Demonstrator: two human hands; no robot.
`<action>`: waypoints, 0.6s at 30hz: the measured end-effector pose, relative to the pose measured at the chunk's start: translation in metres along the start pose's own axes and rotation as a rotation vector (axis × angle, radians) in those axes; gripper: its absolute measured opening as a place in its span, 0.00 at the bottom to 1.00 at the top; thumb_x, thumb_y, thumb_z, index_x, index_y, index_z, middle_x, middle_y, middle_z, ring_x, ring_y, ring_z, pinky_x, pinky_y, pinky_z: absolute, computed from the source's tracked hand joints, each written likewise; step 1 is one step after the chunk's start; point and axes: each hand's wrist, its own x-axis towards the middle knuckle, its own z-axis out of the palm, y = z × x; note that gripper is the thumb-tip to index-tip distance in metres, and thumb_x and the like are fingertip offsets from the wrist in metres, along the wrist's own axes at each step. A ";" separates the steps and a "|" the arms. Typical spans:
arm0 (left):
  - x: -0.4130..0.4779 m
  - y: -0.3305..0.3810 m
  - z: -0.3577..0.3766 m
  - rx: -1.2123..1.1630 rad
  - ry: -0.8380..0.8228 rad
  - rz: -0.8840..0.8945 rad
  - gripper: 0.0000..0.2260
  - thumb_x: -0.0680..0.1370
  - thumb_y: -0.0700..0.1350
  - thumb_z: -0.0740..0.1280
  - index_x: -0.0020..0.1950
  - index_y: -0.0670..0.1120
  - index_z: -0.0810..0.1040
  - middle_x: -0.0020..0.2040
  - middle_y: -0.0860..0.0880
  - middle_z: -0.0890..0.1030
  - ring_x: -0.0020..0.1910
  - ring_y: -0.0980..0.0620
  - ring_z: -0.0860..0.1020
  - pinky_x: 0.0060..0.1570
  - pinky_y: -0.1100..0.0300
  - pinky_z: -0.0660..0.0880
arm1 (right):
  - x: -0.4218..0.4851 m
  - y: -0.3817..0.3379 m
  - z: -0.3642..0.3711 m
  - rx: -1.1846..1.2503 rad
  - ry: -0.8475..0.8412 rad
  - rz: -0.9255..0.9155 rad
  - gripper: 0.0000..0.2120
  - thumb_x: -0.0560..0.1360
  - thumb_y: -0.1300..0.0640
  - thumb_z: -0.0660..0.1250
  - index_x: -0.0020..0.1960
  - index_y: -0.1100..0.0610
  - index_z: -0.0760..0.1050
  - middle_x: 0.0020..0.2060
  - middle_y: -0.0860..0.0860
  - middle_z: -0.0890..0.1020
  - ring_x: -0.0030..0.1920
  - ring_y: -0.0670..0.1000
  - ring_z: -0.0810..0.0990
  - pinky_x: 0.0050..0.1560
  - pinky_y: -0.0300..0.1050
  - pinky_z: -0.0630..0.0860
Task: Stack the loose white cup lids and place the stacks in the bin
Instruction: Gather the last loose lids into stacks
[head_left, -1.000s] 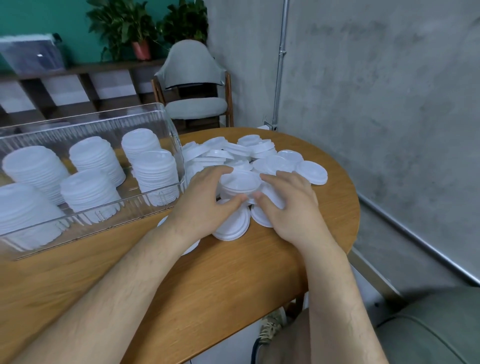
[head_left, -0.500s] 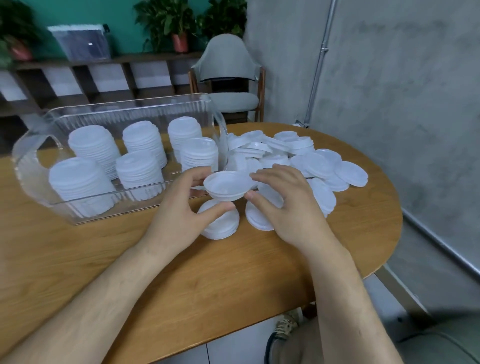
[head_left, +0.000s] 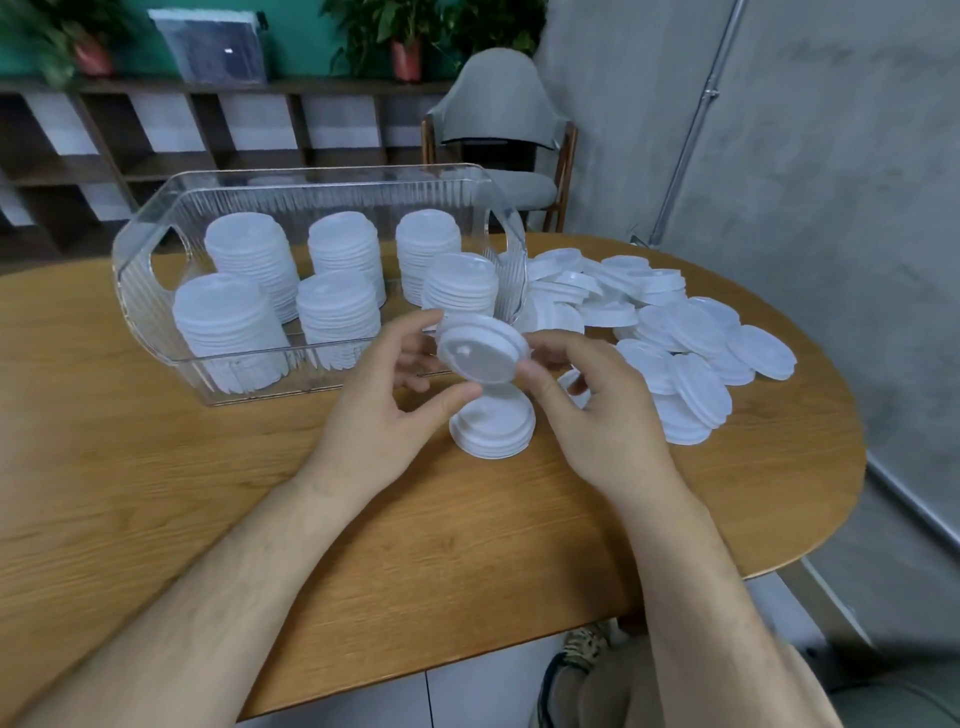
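In the head view, a white lid (head_left: 480, 349), possibly several nested, is held tilted above the table (head_left: 363, 519). It is pinched between the curled thumb and fingers of the left hand (head_left: 379, 410) and gripped at its right rim by the bent thumb and fingers of the right hand (head_left: 597, 415). Below it, a short stack (head_left: 493, 423) is set on the table. 6 tall stacks (head_left: 332, 306) are kept in the clear bin (head_left: 156, 322), and loose lids (head_left: 675, 332) are heaped to its right.

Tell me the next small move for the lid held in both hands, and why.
Probably level the lid and lower it onto the short stack below. The left hand and right hand pinch its rim, tilted, just above that stack, which is far shorter than those in the bin.
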 end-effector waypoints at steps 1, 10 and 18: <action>0.000 -0.001 -0.001 0.029 -0.017 0.007 0.30 0.72 0.51 0.78 0.71 0.59 0.68 0.60 0.57 0.78 0.57 0.56 0.78 0.55 0.61 0.76 | 0.000 -0.001 0.001 -0.008 0.008 0.006 0.11 0.80 0.48 0.69 0.61 0.45 0.80 0.48 0.39 0.82 0.56 0.43 0.78 0.51 0.28 0.67; 0.000 -0.006 0.000 0.216 -0.153 0.024 0.32 0.70 0.56 0.77 0.72 0.58 0.71 0.56 0.57 0.75 0.53 0.58 0.74 0.48 0.72 0.68 | -0.005 0.002 -0.003 -0.099 -0.044 0.015 0.13 0.81 0.49 0.67 0.65 0.45 0.79 0.47 0.39 0.81 0.55 0.42 0.75 0.52 0.25 0.65; 0.001 -0.010 0.001 0.294 -0.252 0.004 0.35 0.67 0.68 0.71 0.70 0.55 0.75 0.60 0.59 0.73 0.61 0.61 0.71 0.59 0.66 0.69 | -0.009 0.010 -0.005 -0.292 -0.151 -0.012 0.24 0.72 0.40 0.70 0.65 0.48 0.79 0.59 0.41 0.78 0.65 0.46 0.69 0.66 0.42 0.64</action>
